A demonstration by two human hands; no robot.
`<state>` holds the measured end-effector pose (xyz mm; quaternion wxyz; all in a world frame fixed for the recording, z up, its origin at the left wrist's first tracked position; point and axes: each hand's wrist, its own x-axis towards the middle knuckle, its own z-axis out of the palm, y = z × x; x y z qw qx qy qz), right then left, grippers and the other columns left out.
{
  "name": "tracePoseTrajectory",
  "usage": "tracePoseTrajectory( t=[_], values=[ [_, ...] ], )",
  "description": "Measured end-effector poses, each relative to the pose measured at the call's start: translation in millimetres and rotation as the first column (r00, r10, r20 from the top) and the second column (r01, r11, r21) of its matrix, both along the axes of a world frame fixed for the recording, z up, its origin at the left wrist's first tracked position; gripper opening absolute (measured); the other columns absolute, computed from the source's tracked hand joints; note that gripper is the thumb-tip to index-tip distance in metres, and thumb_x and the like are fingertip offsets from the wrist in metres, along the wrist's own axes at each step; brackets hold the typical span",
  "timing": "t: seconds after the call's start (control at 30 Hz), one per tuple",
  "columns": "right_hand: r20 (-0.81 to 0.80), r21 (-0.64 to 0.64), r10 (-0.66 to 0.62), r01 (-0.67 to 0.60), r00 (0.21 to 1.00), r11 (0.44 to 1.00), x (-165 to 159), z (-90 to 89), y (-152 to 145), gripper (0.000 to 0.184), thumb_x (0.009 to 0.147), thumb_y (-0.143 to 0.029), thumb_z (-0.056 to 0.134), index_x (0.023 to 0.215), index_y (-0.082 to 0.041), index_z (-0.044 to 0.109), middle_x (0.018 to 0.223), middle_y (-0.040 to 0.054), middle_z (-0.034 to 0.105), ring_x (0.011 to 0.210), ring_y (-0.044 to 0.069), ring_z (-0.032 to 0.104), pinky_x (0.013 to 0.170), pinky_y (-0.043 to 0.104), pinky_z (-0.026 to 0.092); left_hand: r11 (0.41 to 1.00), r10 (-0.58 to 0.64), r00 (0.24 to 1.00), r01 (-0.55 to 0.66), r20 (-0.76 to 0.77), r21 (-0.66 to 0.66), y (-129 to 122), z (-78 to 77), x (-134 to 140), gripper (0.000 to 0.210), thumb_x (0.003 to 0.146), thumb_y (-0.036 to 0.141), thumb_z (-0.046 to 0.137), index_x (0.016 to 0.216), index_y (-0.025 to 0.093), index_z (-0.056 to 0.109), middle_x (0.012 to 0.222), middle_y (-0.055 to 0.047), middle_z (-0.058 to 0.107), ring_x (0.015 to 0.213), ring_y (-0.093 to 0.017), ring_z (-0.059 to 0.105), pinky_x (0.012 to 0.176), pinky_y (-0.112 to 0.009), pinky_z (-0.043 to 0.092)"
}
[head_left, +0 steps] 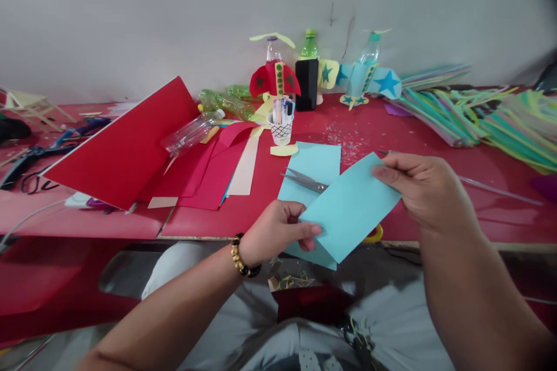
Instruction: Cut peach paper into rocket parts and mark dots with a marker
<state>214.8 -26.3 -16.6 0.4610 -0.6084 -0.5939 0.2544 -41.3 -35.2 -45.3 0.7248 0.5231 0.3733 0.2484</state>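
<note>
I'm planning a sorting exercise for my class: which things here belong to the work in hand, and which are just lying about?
Apparently in the work:
light-blue sheet, held by left hand and right hand
second blue sheet, behind it
scissors, partly hidden

Apparently lying about:
red board
clear bottle
cup of pens
red-winged bottle

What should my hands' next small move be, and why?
I'd probably shift the light-blue rectangular paper sheet aside. Your left hand and right hand both hold it, and it hides part of the grey metal-bladed scissors, whose blades lie over another light-blue paper sheet. A yellow loop, apparently their handle, shows past it, so moving it would likely uncover them.
</note>
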Motion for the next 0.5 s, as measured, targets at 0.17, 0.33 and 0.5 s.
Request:
tracePoseTrajectory(
  t=[0.17,0.33,0.5],
  values=[
    [-0.196,0.169,-0.079,0.113,0.977,0.979,-16.1,-6.3,-2.2,0.021,0.078,-0.039,0.071,0.070,-0.021,0.066,0.057,-0.0039,0.044,0.051,0.011,0.036,0.047,0.026,0.028,0.986,0.165,0.972,-0.168,0.168,0.004,-1.3,-2.6,5.1,0.028,0.071,0.034,0.078,0.086,0.013,0.067,0.073,-0.002,0.069,0.063,-0.010,0.063,0.060,-0.020,0.052],
    [-0.229,0.209,-0.051,0.100,0.972,0.973,-19.9,-10.2,-4.2,0.020,0.079,-0.035,0.071,0.065,-0.022,0.063,0.057,-0.0036,0.039,0.052,0.012,0.033,0.047,0.028,0.024,0.978,0.193,0.966,-0.204,0.175,0.048,0.9,-4.1,6.7,0.028,0.072,0.035,0.077,0.069,0.011,0.063,0.060,-0.001,0.065,0.050,-0.010,0.060,0.053,-0.022,0.051],
    [-0.273,0.206,-0.030,0.089,0.962,0.974,-8.4,-13.3,-1.8,0.022,0.076,-0.035,0.074,0.063,-0.022,0.062,0.056,-0.0042,0.041,0.052,0.012,0.036,0.048,0.028,0.025,0.964,0.226,0.972,-0.234,0.072,0.130,3.6,-4.0,4.2,0.035,0.078,0.043,0.071,0.067,0.012,0.060,0.056,-0.002,0.064,0.050,-0.012,0.063,0.049,-0.019,0.045]
  ],
)
